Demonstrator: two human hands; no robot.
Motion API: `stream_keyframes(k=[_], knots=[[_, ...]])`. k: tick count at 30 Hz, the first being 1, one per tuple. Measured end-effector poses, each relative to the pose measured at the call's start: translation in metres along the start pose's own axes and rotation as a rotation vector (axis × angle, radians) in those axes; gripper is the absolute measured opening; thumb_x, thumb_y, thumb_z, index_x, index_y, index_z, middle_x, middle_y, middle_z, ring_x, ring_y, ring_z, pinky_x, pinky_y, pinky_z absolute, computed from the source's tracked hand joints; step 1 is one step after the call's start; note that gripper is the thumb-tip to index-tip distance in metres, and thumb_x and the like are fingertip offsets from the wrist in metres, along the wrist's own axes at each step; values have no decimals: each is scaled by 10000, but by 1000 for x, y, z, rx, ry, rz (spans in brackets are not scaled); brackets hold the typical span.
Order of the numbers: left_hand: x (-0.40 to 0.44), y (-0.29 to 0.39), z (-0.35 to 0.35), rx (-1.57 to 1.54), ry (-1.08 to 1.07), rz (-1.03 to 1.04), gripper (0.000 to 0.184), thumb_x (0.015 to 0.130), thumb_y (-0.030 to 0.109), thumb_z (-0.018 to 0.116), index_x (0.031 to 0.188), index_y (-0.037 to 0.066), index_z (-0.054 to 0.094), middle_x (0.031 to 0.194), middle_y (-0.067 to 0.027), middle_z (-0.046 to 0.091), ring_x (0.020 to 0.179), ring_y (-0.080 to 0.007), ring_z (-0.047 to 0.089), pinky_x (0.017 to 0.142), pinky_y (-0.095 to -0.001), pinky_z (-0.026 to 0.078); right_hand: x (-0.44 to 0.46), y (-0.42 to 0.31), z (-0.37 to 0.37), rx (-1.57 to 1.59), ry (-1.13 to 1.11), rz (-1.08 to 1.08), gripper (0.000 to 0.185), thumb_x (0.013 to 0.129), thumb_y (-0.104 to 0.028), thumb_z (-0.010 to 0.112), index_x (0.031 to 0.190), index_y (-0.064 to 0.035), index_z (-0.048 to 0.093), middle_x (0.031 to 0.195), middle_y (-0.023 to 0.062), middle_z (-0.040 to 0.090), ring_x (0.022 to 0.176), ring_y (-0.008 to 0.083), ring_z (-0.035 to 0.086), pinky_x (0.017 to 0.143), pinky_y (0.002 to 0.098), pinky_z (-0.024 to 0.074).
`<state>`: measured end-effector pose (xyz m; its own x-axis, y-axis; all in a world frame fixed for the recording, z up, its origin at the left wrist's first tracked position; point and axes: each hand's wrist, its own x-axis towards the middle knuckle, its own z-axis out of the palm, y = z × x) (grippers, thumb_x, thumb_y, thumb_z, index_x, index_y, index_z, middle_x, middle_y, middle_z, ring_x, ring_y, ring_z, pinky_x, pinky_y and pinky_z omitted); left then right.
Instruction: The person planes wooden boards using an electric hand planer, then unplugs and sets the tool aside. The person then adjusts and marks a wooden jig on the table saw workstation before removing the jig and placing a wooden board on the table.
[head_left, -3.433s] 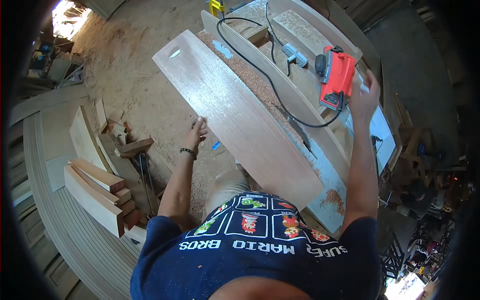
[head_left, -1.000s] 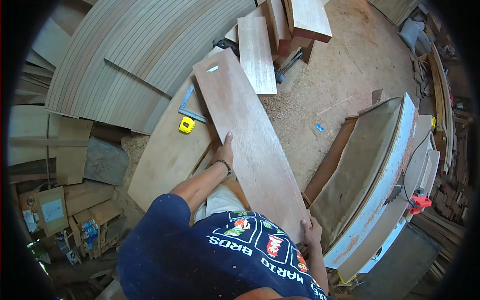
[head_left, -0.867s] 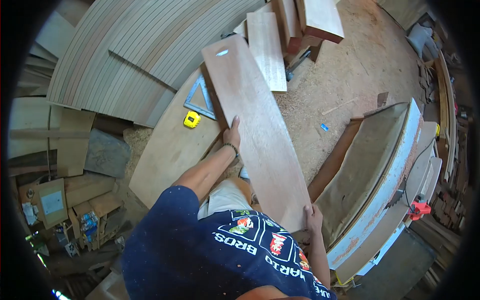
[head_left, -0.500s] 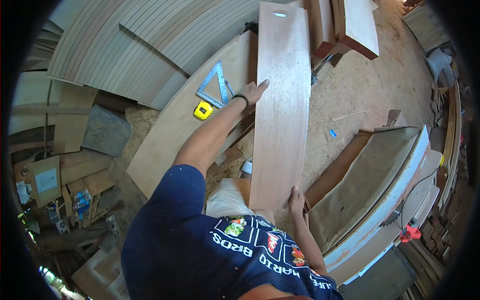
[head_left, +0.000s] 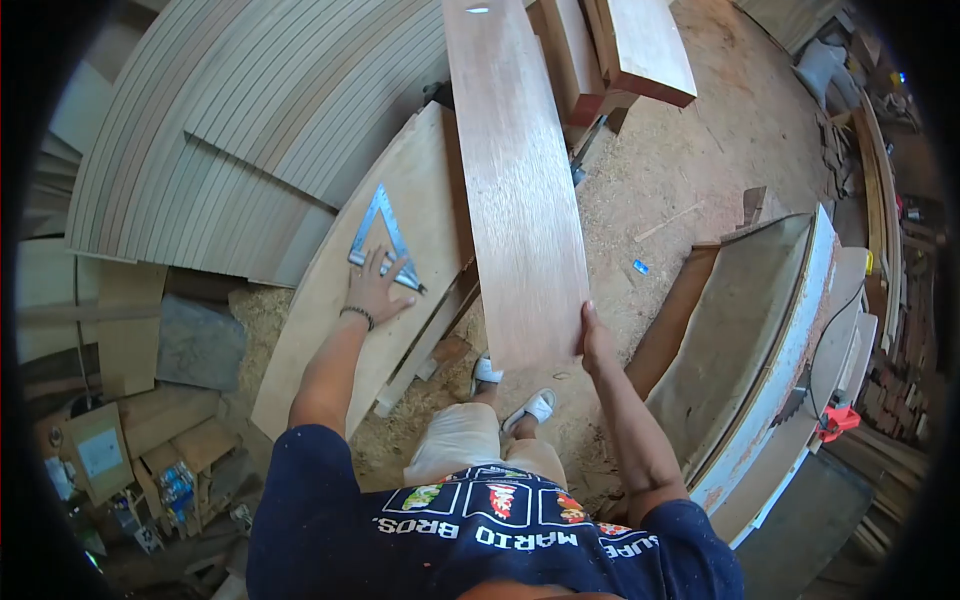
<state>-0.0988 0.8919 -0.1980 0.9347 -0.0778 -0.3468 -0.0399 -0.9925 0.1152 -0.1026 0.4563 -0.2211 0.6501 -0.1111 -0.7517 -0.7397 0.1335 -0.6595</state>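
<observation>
In the head view, the long plank [head_left: 520, 190] slants away over the floor, its far end running out at the top of the view, so what bears that end cannot be told. The right hand [head_left: 599, 340] pinches the plank's right edge near the close end, thumb on top, the other fingers mostly hidden. Left of the plank, the left hand [head_left: 372, 297] lies with fingers spread over the lower part of a metal square [head_left: 394, 234] on a pale panel [head_left: 310, 335]. The work looks part done: the plank's upper face seems flat and fairly smooth, yet no drawn line can be made out on it, and the square is not yet against it. Its underside is out of sight, so what is left there is unclear. Beyond the panel, farther left of the plank, lie grooved boards [head_left: 290, 90]. Thick timbers [head_left: 650, 45] crowd the plank's far right side and probably limit swinging it that way. Sandals [head_left: 530, 408] stand below its near end, leaving feet close underneath. Well to its right is a bench [head_left: 790, 345] with a saw blade [head_left: 793, 403] and a red power tool [head_left: 838, 422].
</observation>
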Motion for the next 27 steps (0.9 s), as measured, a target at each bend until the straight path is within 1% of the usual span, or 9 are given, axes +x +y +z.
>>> stream_keyframes(k=[4,7,9,11,16,17,21,25,27], knots=[[-41,-5,-2,-6,-80,-7,922,723,550,751,1490,230,351,1574,-164,163,1457,-375,145,1138,-576,200,46,-35,17,-60,29,-47,671,955,-580,471,1078,53,657,908,113,651,676,176,561,585,347,450],[-69,-10,4,39,-133,-40,951,722,567,742,1504,231,317,1576,-168,157,1457,-382,143,1135,-600,186,55,-54,39,-89,66,0,700,960,-592,437,1177,46,627,997,182,667,807,236,627,684,393,503],[-82,-11,4,65,-155,-42,955,728,581,729,1508,229,304,1578,-172,150,1456,-386,147,1134,-613,175,49,-63,42,-236,39,-19,764,962,-607,424,1258,85,554,1191,196,621,989,258,625,831,406,506],[-85,-6,-1,86,-171,-36,959,734,594,716,1512,228,292,1580,-176,142,1455,-391,150,1132,-626,164,67,-45,37,-252,39,-78,775,965,-611,403,1270,87,542,1200,204,616,1005,266,622,860,406,499],[-71,8,-12,105,-235,-142,827,784,624,636,1454,200,398,1493,-203,348,1393,-385,296,1111,-626,198,35,-10,16,-774,115,-244,733,979,-603,274,1337,-12,517,1309,263,555,1192,379,552,1043,473,389],[-66,13,-10,124,-227,-142,797,791,612,636,1437,194,427,1468,-209,389,1379,-388,319,1108,-625,199,11,-17,6,-840,35,-129,715,974,-601,281,1343,-34,511,1348,283,509,1288,416,461,1089,499,334],[-61,56,-28,190,-100,-158,702,842,479,645,1411,115,455,1412,-199,462,1362,-359,354,1136,-562,205,-69,29,-50,-815,-53,-175,694,967,-579,310,1284,-15,560,1292,305,538,1225,452,505,1059,506,368],[-43,80,-25,77,183,136,569,846,355,670,1328,83,537,1268,-197,574,1206,-346,515,1059,-512,345,-132,91,-117,-762,86,-39,688,967,-572,332,1249,2,585,1276,298,555,1218,435,518,1047,478,380],[-44,117,-32,-251,199,504,445,841,270,680,1228,62,607,1061,-191,656,986,-354,616,903,-472,462,-151,132,-151,-697,224,-1,676,964,-566,350,1238,1,594,1235,291,583,1169,433,554,1008,477,410]])
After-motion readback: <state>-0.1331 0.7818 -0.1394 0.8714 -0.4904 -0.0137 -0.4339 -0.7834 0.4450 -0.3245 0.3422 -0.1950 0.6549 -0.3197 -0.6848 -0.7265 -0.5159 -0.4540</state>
